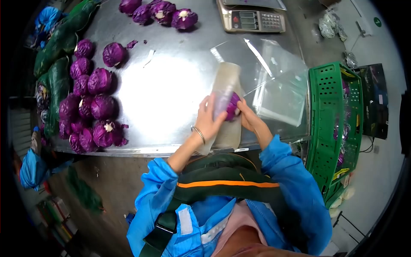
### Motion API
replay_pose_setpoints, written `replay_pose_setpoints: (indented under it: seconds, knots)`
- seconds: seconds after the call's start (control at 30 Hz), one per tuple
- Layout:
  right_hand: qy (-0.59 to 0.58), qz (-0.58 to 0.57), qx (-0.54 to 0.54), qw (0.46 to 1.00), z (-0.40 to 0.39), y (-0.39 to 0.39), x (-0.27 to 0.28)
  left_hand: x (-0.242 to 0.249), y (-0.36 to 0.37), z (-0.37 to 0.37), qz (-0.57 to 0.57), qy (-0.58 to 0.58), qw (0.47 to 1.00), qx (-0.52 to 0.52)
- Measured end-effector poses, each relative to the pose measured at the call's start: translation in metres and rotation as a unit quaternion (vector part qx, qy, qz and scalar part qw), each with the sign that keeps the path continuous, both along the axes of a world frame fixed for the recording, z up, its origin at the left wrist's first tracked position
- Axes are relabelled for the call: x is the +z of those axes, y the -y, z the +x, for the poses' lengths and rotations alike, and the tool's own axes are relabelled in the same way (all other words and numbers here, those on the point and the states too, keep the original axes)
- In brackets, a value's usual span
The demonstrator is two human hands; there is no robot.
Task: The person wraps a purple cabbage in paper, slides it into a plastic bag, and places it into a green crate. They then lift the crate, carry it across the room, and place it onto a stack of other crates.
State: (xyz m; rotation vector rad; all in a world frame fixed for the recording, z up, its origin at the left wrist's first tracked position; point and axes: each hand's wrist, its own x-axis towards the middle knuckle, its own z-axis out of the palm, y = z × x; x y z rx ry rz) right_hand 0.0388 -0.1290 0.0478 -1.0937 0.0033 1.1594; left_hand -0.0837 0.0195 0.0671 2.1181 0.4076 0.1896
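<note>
Over a beige strip [229, 77], a purple cabbage [233, 107] is held between my two hands, close to the table's front edge. My left hand [209, 119] wraps round its left side, where blurred clear plastic seems to cover part of the cabbage. Fingers of my right hand [251, 119] press on the right side, beside the pale stem end. To the right, flat clear plastic bags [280, 96] lie on the metal table [171, 128]. My palms and part of the cabbage are hidden.
Several purple cabbages [100, 81] are grouped at the left, beside green net sacks [58, 85]. More cabbages [162, 12] sit at the back. A digital scale [252, 20] stands at the far right. A green crate [323, 124] with wrapped cabbages borders the table's right end.
</note>
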Motion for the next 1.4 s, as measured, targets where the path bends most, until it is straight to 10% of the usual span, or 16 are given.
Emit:
replay_pose_setpoints:
  seconds: [0.17, 0.23, 0.3, 0.47, 0.77, 0.93, 1.13, 1.27, 1.4]
  knots:
    - [-0.177, 0.115, -0.074, 0.975, 0.032, 0.087, -0.003, 0.095, 0.065, 0.025, 0.196, -0.007, 0.962, -0.19]
    - [0.057, 0.018, -0.147, 0.987, 0.012, 0.092, 0.088, 0.092, 0.063, 0.051, 0.033, 0.18, 0.938, -0.293]
    - [0.173, -0.067, -0.164, 0.969, 0.012, 0.11, 0.126, 0.058, 0.033, 0.102, 0.125, 0.233, 0.894, -0.362]
    - [-0.058, -0.098, -0.23, 0.967, 0.002, 0.182, 0.092, -0.048, -0.089, 0.237, 0.398, 0.055, 0.804, -0.439]
    - [-0.211, -0.165, -0.153, 0.951, -0.033, 0.208, 0.088, -0.078, 0.0, 0.098, 0.338, -0.09, 0.883, -0.312]
    - [-0.223, -0.128, 0.011, 0.966, -0.018, 0.151, 0.11, -0.1, -0.036, 0.117, 0.188, 0.049, 0.943, -0.269]
    - [-0.191, -0.169, -0.095, 0.962, -0.018, 0.126, 0.108, -0.086, -0.019, 0.107, 0.086, 0.171, 0.977, -0.094]
    - [0.044, -0.121, -0.001, 0.992, 0.032, 0.092, 0.036, -0.01, 0.019, 0.111, 0.08, 0.316, 0.944, -0.053]
    - [0.343, -0.257, -0.073, 0.901, 0.019, 0.062, -0.002, -0.047, 0.024, 0.105, -0.011, 0.253, 0.964, 0.08]
